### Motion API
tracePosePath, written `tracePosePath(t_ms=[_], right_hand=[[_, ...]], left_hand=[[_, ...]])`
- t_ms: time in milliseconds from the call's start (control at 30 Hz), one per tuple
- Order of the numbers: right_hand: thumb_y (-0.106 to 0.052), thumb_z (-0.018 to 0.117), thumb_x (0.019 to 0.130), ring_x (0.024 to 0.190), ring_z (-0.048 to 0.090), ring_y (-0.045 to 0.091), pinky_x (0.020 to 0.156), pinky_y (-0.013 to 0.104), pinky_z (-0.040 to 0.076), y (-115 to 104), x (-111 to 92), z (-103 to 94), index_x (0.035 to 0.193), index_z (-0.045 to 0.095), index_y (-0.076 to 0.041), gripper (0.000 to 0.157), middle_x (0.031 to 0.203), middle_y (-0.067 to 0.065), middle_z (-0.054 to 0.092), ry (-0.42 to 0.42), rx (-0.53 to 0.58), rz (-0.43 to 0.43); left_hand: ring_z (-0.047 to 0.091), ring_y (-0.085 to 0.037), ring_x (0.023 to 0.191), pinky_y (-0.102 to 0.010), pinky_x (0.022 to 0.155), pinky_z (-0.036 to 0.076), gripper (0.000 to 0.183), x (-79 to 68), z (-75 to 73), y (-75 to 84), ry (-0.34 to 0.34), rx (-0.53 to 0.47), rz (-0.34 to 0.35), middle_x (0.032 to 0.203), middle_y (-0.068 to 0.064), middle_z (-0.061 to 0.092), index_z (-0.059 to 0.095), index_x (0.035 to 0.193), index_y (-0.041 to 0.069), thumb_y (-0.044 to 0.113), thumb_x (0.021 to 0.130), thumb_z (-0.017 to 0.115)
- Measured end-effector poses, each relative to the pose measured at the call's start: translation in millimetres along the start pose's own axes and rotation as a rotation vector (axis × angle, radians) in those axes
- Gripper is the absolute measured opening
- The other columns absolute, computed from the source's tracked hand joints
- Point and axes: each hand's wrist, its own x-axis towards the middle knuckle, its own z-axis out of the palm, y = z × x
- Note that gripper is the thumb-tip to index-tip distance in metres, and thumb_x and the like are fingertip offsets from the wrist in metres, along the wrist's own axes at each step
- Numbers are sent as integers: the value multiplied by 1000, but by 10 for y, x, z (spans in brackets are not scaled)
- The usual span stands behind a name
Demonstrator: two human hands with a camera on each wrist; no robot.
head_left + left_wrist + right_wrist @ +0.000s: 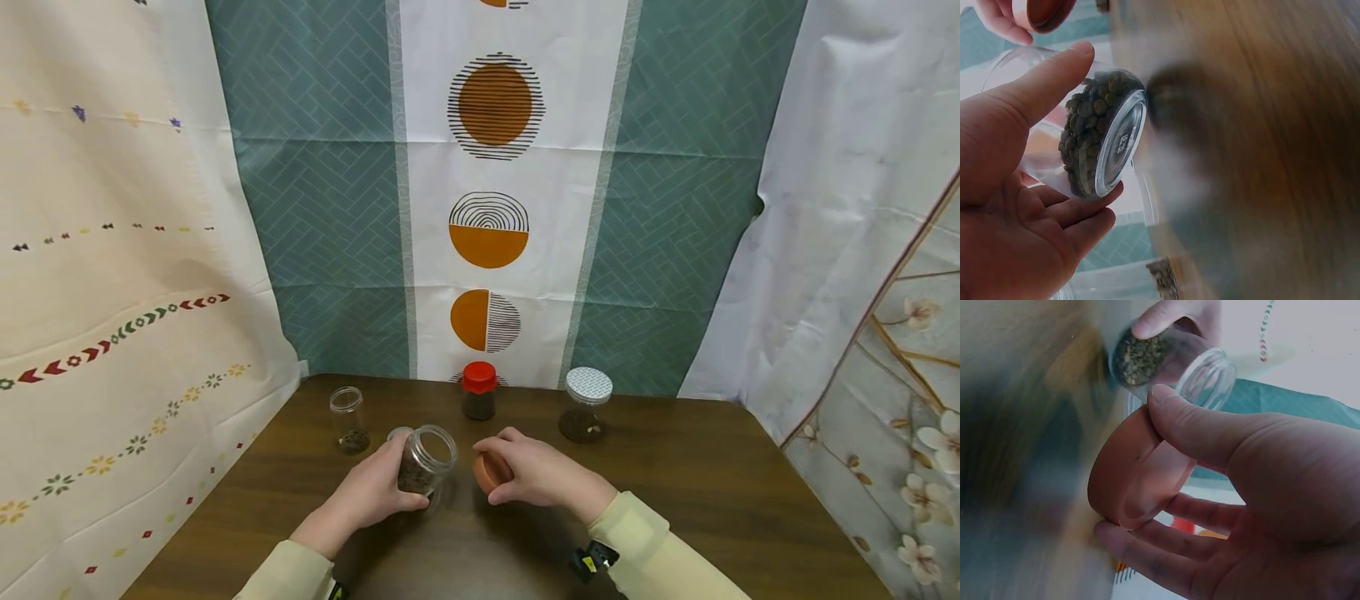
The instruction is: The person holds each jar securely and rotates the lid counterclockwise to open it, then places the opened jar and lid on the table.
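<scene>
left hand (375, 485) clamped round jar (425, 467) | right hand (538, 471) gripping dish (490, 475) right of jar | jar uncapped; pellets (1090, 125) seemingly not yet moved

Orange-brown dish (1130, 470), red lid (480, 377), brown table (675, 475)

Home-like rm; patterned drapes (322, 208), brown tbl (697, 483)

dark brown wood-grained tabletop (675, 483) backed by a hung green-and-white fabric panel (322, 208) printed with orange circles and black lines, cream cloth with small coloured motifs (112, 275) draped at left, white cloth (832, 125) and pale blossom-patterned cloth (900, 400) hung at right, soft light reflected on the wood
</scene>
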Motion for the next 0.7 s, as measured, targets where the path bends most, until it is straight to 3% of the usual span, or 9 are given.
tracePosePath(t_ms=[267, 700], right_hand=[[-30, 96, 89, 101, 65, 19, 92, 40, 58, -117, 161, 106, 149, 63, -17, 70, 130, 5, 62, -48, -16, 33], [-35, 96, 88, 97, 63, 14, 89, 34, 57, -257, 537, 329, 147, 63, -13, 71, 123, 2, 62, -64, -73, 0]], left_hand=[[66, -38, 129, -62, 104, 53, 106, -80, -70, -146, -5, -25, -75, 143, -14, 65, 46, 157, 3, 31, 75, 106], [68, -37, 125, -60, 101, 54, 99, -215, -277, -414, 31, 5, -71, 136, -15, 67, 48, 148, 2, 29, 73, 106]])
